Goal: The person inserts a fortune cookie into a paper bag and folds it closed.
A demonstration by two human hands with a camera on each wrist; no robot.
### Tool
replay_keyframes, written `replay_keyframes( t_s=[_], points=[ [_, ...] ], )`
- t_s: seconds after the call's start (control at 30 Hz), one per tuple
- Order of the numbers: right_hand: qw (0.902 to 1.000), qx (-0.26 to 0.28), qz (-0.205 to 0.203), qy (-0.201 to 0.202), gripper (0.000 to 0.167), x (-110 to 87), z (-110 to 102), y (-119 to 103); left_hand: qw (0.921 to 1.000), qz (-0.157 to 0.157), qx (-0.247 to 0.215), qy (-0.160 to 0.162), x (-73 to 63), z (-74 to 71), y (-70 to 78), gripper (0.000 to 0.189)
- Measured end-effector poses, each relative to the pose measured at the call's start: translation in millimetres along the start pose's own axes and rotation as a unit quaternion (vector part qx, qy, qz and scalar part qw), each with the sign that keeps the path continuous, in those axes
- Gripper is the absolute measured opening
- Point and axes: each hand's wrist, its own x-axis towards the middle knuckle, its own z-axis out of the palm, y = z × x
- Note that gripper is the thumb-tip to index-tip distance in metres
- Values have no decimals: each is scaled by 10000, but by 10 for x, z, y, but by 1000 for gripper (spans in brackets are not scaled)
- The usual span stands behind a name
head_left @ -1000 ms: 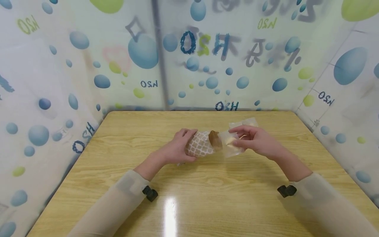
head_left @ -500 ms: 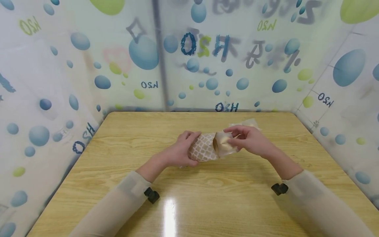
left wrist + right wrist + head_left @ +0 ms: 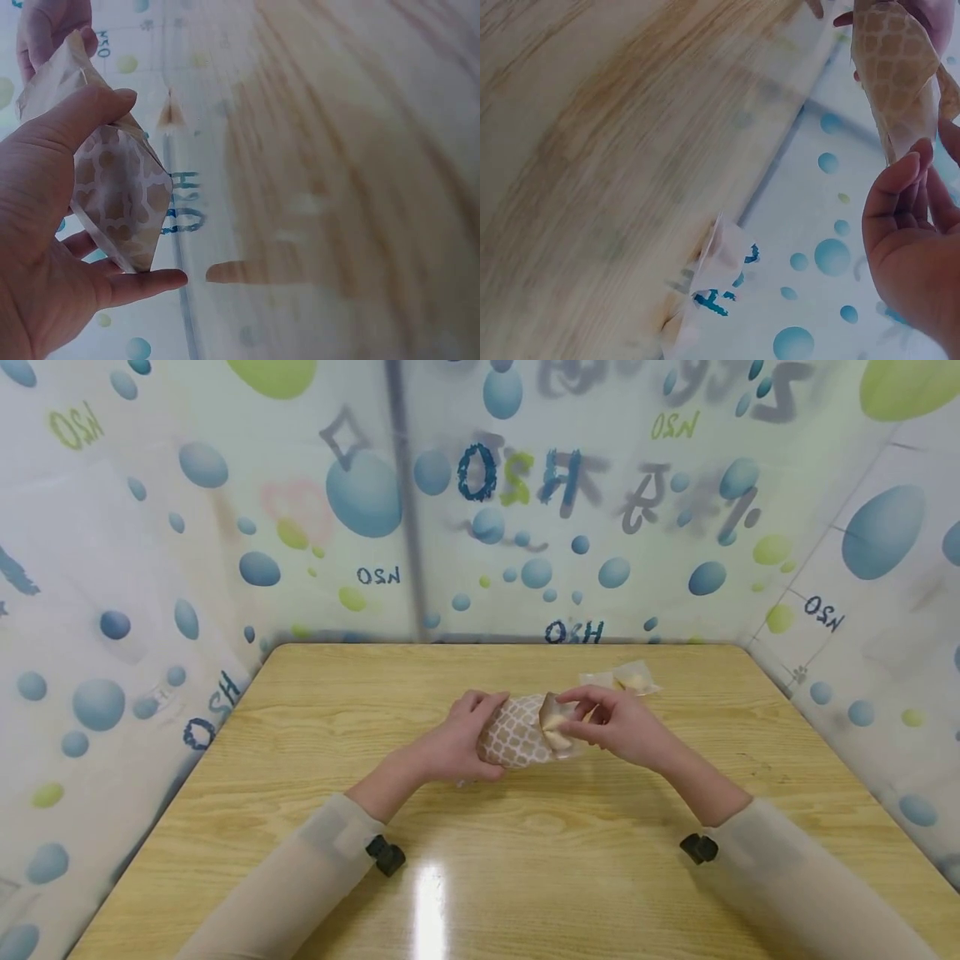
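Lying on its side in the head view is a brown paper bag (image 3: 517, 735) with a white lattice pattern, its mouth facing right. My left hand (image 3: 459, 745) grips its closed end, thumb on one side and fingers on the other, as the left wrist view of the bag (image 3: 124, 184) also shows. At the mouth, my right hand (image 3: 626, 727) pinches a clear packet (image 3: 557, 739) with pale yellowish pieces. Much of that packet sits inside the bag and is hidden. In the right wrist view, the right hand's (image 3: 911, 240) fingertips meet at the bag's mouth.
Behind the right hand, clear packets (image 3: 636, 680) with pale contents lie on the wooden table (image 3: 540, 860). Patterned curtain-like walls (image 3: 487, 593) stand along the table's back and sides.
My right hand has moved left, carrying the packet from outside the bag's mouth to partly inside it. The left hand and bag shifted slightly right. The packets behind are now less covered.
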Motion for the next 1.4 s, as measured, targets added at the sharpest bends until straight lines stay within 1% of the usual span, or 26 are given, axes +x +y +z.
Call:
replay_keyframes(
  t_s=[0.23,0.4,0.67,0.83,1.07,1.4],
  points=[
    [9993,278,156,210,41,-64,-111,121,10000,-28,-13,54,-16,-11,2,115],
    [9995,260,124,107,43,-84,-157,188,10000,0,-30,75,-25,-25,0,115],
    [9996,251,-86,-23,39,-41,-63,214,9999,47,-23,92,-20,-23,-12,114],
    [9996,172,-206,71,38,-19,15,202,10000,37,-16,65,-21,-19,-10,113],
    [9998,113,-95,103,37,17,90,206,10000,-2,-53,30,-17,-16,-10,114],
    [9998,119,-96,136,39,24,152,161,10000,-4,-55,38,-12,-10,8,113]
  ],
)
